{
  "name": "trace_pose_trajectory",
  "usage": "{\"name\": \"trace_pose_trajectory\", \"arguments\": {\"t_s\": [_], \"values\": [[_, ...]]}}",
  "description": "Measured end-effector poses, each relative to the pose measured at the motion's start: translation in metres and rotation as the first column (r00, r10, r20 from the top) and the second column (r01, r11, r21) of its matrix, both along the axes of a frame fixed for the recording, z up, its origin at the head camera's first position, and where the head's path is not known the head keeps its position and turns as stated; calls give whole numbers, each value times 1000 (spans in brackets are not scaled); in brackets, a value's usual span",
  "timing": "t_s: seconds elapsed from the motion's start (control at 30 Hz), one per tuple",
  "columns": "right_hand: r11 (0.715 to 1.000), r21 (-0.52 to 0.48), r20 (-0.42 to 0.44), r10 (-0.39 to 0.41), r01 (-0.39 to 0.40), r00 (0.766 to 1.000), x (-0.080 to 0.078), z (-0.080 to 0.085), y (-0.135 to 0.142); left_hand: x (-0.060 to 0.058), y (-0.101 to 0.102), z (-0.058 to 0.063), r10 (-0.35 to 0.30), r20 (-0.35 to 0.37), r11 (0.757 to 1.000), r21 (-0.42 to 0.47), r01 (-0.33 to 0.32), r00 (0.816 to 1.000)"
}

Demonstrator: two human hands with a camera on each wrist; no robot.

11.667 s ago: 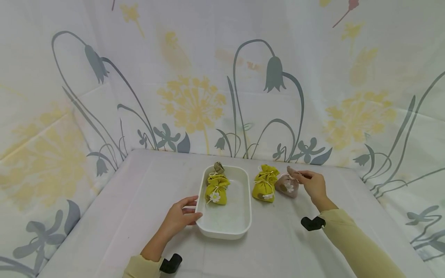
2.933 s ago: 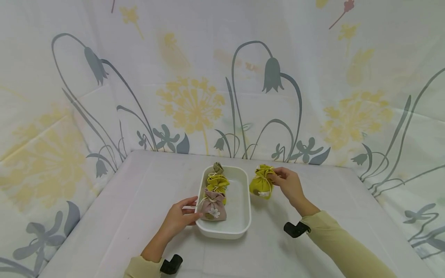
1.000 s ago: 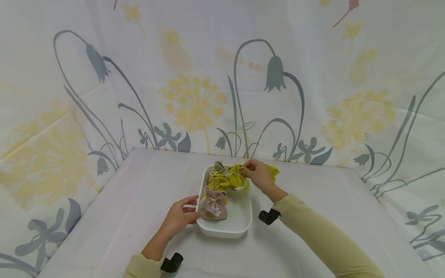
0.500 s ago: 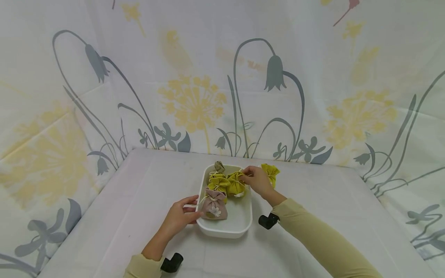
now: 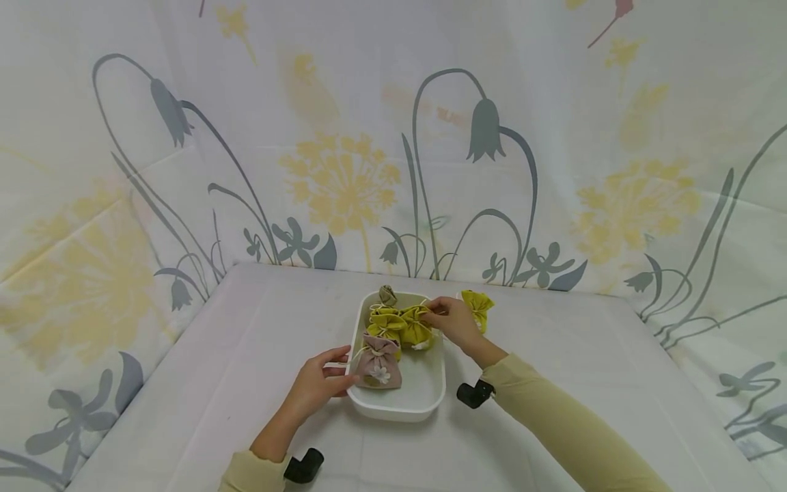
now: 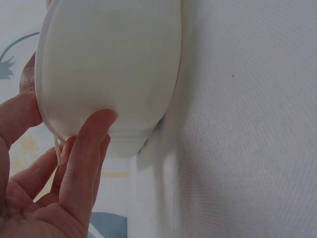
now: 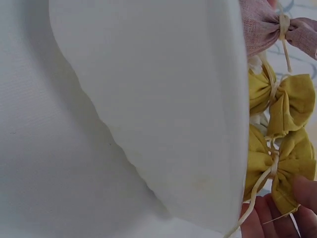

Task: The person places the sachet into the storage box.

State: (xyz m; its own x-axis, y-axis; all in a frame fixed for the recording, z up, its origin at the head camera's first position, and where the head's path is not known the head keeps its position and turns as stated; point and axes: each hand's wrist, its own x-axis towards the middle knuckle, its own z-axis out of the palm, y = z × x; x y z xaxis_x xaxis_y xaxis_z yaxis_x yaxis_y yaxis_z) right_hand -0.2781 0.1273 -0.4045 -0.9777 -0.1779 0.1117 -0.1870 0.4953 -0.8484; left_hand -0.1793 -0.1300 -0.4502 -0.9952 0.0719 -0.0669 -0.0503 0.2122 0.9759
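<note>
A white plastic tub (image 5: 423, 386) holds several small drawstring pouches. Inside along its left side lie a beige pouch (image 5: 387, 296) at the far end, a yellow pouch (image 5: 384, 324) and a dusty pink pouch (image 5: 382, 365) with a white flower. My right hand (image 5: 456, 321) reaches over the right rim and pinches the gathered top of another yellow pouch (image 5: 413, 331), beside the first yellow one. In the right wrist view, thumb and fingers meet around that pouch's ruffled cloth (image 7: 292, 166). My left hand (image 5: 316, 379) grips the tub's left wall, thumb at the rim, fingers outside.
One more yellow pouch (image 5: 479, 306) stands on the white-covered table (image 5: 572, 342) right of the tub, partly hidden behind my right hand. A flower-printed cloth (image 5: 344, 184) rises behind the table.
Earlier, the pink pouch went into the tub's near left. Since then my right hand has brought a yellow pouch over the rim and lowered it inside. My left hand stays put.
</note>
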Motion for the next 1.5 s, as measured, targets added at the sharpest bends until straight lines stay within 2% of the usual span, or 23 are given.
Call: {"name": "trace_pose_trajectory", "arguments": {"t_s": [0.2,0.67,1.03,1.23,1.5], "values": [[1000,-8,32,-22,22,999,5,-1,9,0,0,-1,5,8,1000,10,-5,1000],[995,-52,-31,-86,84,996,18,-13,34,0,1,-1,43,27,999,-7,-43,999],[986,-80,-7,-146,145,989,28,-22,56,1,2,0,24,18,1000,0,-24,1000],[979,-73,4,-189,189,982,30,-29,68,0,2,-1,20,18,1000,3,-20,1000],[971,-57,-35,-233,231,972,29,-33,85,0,2,0,22,20,1000,7,-22,1000]]}}
